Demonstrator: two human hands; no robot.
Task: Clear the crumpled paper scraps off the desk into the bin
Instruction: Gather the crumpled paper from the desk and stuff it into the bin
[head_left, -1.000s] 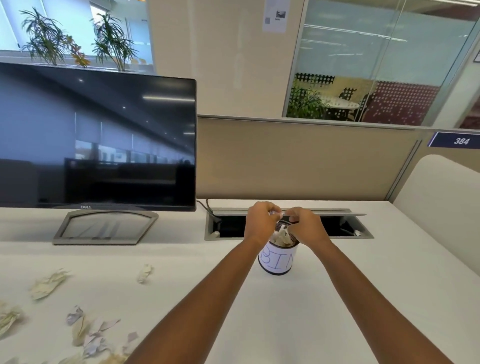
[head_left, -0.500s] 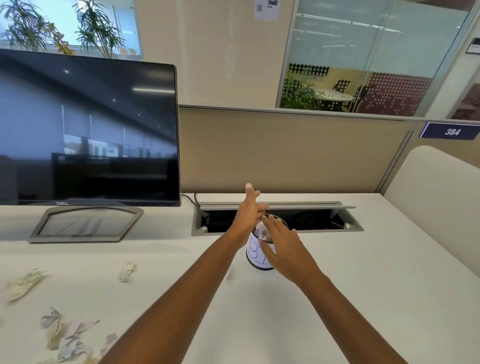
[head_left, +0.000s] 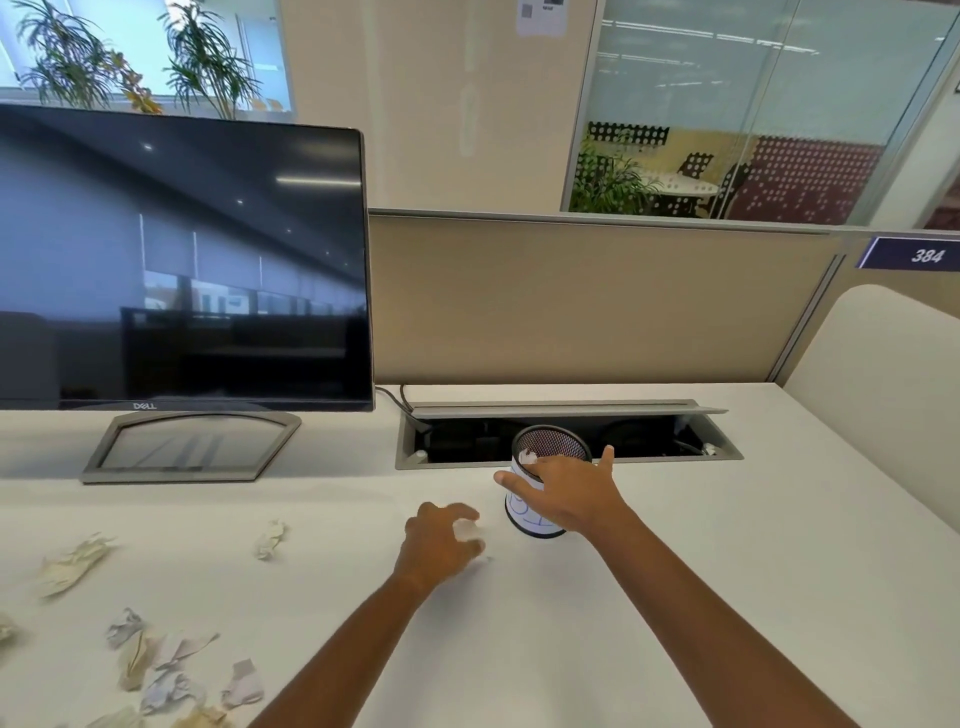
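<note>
The right hand (head_left: 563, 493) is resting its grip, fingers apart, against the mesh bin (head_left: 550, 441) by the far cable well (head_left: 649, 436). One nudge could be tipping that light bin and spilling paper. The left hand (head_left: 436, 545) is hovering just left, curled and blurred; pinching something or nothing, impossible to tell. The crumpled paper scraps (head_left: 156, 670) are lying near left on the worktop (head_left: 675, 571), some cut off.

White desk (head_left: 675, 623) bears a monitor (head_left: 182, 260), mesh bin (head_left: 551, 442) and crumpled paper scraps (head_left: 156, 670) at left

Left hand (head_left: 441, 543), right hand (head_left: 569, 493): both bare; forearms (head_left: 701, 608) bare, uncovered to frame edge.
</note>
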